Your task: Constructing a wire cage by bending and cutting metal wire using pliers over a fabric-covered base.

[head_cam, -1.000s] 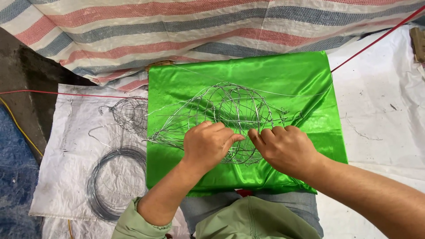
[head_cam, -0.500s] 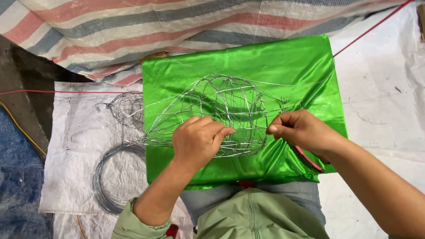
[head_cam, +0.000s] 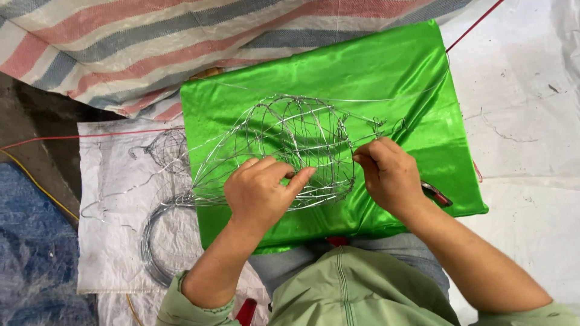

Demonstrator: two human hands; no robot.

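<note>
A rounded frame of thin silver wire (head_cam: 290, 145) lies on a shiny green satin cloth (head_cam: 362, 72) spread over my lap. My left hand (head_cam: 260, 193) grips the near side of the wire frame, fingers closed over its ribs. My right hand (head_cam: 389, 175) pinches a thin wire strand at the frame's right end, with the strand running off up to the right. Just beyond my right wrist a tool with red handles (head_cam: 436, 194) rests on the cloth, partly hidden.
A coil of wire (head_cam: 158, 241) and a smaller wire tangle (head_cam: 166, 148) lie on a white woven sack (head_cam: 109, 241) at left. A striped tarp (head_cam: 151, 42) covers the back. A red cord (head_cam: 474, 25) runs at upper right. White sheeting (head_cam: 525, 121) lies at right.
My right hand has drawn away to the right from the left hand and now pinches a wire strand at the frame's end. The left hand stays on the frame.
</note>
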